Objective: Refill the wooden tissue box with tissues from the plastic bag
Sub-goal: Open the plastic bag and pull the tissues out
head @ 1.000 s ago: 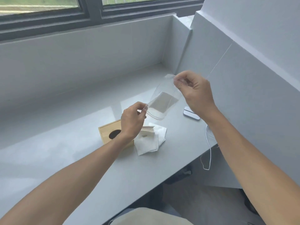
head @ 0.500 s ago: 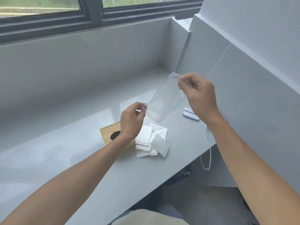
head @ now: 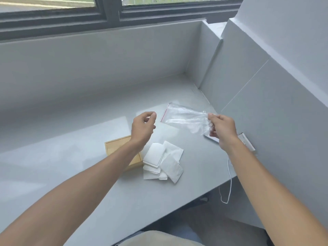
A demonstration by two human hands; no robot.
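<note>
right hand [head: 221, 130] grip pinches one end of the empty plastic bag [head: 186, 118], its long axis running left toward the left hand [head: 142, 126], which has let go and curls loosely on nothing. tissues [head: 163, 161] lie on the table [head: 71, 157] just below, touching the wooden tissue box [head: 115, 145]; left hand is nearer both.

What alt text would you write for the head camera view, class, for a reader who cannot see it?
The right hand holds an empty clear plastic bag above a grey counter, while the left hand hovers empty beside it. Folded white tissues lie loose by the wooden tissue box.
</note>
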